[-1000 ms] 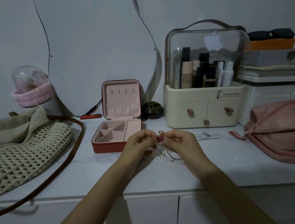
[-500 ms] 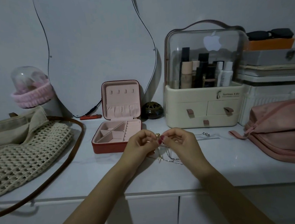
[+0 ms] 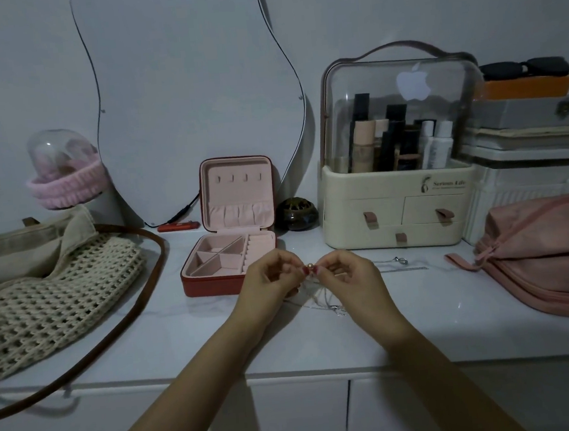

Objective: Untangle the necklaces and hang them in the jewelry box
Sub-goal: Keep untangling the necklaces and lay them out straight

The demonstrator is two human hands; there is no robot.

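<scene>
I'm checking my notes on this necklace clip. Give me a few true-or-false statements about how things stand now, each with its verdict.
1. The jewelry box stands open, lid upright. True.
2. A necklace already hangs on the lid's hooks. False: the hooks are bare.
3. Both the left hand and right hand pinch the tangled necklaces above the counter. True.
4. Another chain lies on the counter to the right of the hands. True.
5. The jewelry box sits to the right of the makeup organizer. False: it sits to its left.
</scene>
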